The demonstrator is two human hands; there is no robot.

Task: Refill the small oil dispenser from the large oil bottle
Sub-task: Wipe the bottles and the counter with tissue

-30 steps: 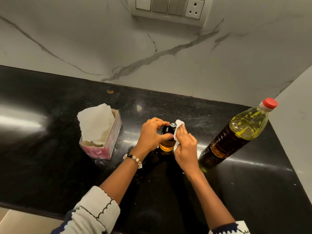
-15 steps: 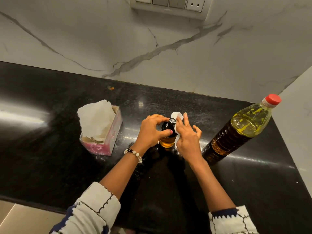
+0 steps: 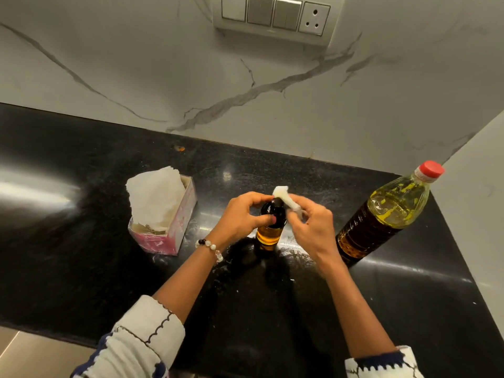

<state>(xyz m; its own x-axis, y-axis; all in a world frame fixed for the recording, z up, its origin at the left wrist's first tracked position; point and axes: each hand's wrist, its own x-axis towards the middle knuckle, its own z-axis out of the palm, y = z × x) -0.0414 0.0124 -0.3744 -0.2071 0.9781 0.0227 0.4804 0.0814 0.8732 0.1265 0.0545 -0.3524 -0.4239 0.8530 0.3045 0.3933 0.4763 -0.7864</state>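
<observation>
Left hand (image 3: 240, 216): grip clenched round the dark neck of the small oil dispenser (image 3: 270, 225), fingers over the far side, thumb on the near side; beaded bracelet (image 3: 209, 248) on the wrist.
Right hand (image 3: 311, 230): grip pinching a folded white tissue (image 3: 285, 199) between thumb and fingertips; the tissue's far end lies against the dispenser's top.
Small oil dispenser: upright on the black bench (image 3: 81, 268), near its centre; dark upper part, amber oil showing in the lower body; top hidden by hand and tissue.
Large oil bottle (image 3: 381, 216): upright at 3 o'clock from the dispenser, apart from it, just beyond the right hand; red cap (image 3: 431, 169) on; clear yellow oil above, dark label band below.
Tissue box (image 3: 166, 222): pink, at 9 o'clock from the dispenser, white tissue bunched out of the top.
Wall (image 3: 136, 64): white marble with grey veins, at 12 o'clock; switch panel (image 3: 275, 15) with socket above.
</observation>
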